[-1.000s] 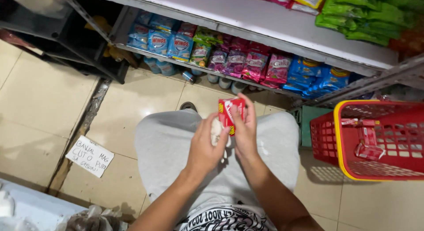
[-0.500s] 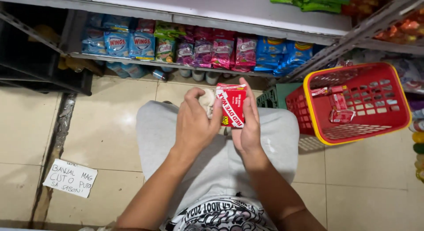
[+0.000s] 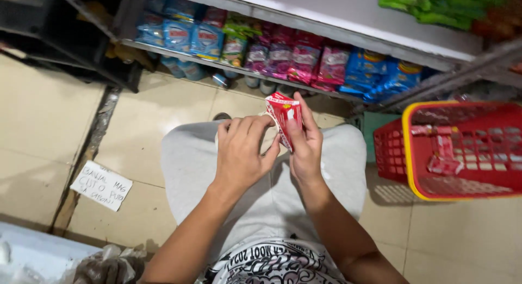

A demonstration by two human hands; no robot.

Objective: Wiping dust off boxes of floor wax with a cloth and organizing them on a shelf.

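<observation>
The right hand (image 3: 305, 148) grips a small red pack (image 3: 284, 116) between thumb and fingers, above the grey lap; the left hand (image 3: 242, 153) is curled, its fingertips touching the pack's left edge; a red basket (image 3: 418, 153) stands near, at the right.

Small red-and-white carton (image 3: 284, 116); flattish rectangular pack, tilted, top corner leaning away; raised above grey-clad lap; pinched along right edge by right hand (image 3: 304, 148); left hand (image 3: 242, 153) touching its left side.
</observation>
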